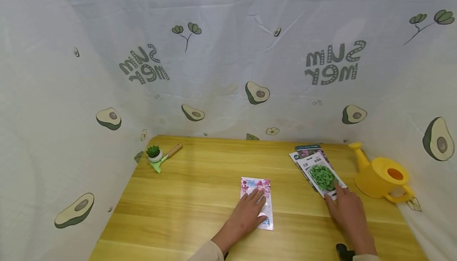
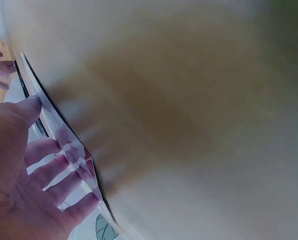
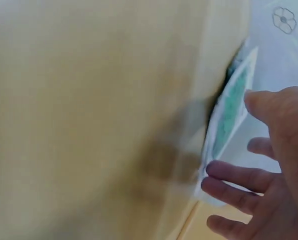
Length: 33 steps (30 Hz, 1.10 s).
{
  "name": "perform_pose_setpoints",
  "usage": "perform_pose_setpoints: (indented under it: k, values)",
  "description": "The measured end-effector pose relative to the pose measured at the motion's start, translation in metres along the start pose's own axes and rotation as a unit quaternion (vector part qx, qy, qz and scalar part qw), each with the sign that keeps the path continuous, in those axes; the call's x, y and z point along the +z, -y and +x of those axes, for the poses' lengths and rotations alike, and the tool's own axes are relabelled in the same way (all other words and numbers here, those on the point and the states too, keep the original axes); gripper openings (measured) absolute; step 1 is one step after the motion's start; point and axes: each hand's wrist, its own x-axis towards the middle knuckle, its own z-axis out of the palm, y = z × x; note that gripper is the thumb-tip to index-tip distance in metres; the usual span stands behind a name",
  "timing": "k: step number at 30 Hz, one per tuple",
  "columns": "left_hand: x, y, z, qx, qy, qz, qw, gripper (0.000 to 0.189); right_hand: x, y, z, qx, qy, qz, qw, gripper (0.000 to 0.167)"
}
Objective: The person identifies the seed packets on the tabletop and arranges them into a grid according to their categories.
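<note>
My left hand [image 1: 248, 213] lies with spread fingers on a seed packet with pink flowers [image 1: 270, 209] near the table's middle. The left wrist view shows straight fingers and the thumb against this packet [image 2: 64, 132], which is seen nearly edge-on. To the right, my right hand [image 1: 348, 209] touches the lower end of a seed packet with a green leafy plant [image 1: 321, 177]. That packet overlaps other packets [image 1: 308, 148] beneath it. In the right wrist view the thumb is at the face of the green packet [image 3: 231, 112], and the other fingers stretch out loosely by its lower end.
A yellow watering can [image 1: 375, 177] stands at the right edge of the wooden table [image 1: 171, 213]. At the back left are a small potted succulent [image 1: 155, 154] and a green hand tool with a wooden handle [image 1: 173, 150]. A printed white curtain [image 1: 221, 62] encloses the table.
</note>
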Motion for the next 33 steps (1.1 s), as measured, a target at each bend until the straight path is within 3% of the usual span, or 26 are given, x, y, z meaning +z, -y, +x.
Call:
perform_pose_setpoints:
  k: [5,9,14,19,33]
  values:
    - [0.002,-0.001,-0.003,-0.005,-0.014,0.016,0.9998,0.061,-0.001,-0.007,0.011,-0.005,-0.018,0.022,0.9996,0.067]
    - [0.001,0.000,-0.006,-0.008,-0.020,0.019,0.9996,0.060,0.002,-0.013,0.018,-0.036,-0.009,0.062,0.9973,0.067]
    - [0.000,0.004,-0.010,-0.006,-0.005,-0.033,0.9994,0.058,0.006,-0.018,0.023,-0.091,0.018,0.108,0.9898,0.059]
    - [-0.004,0.011,-0.014,-0.003,0.025,-0.085,0.9961,0.060,0.011,-0.020,0.025,-0.134,0.007,0.120,0.9837,0.053]
    - [-0.001,0.020,-0.028,0.003,0.017,-0.115,0.9932,0.061,0.018,-0.039,0.027,-0.133,0.035,0.139,0.9807,0.060]
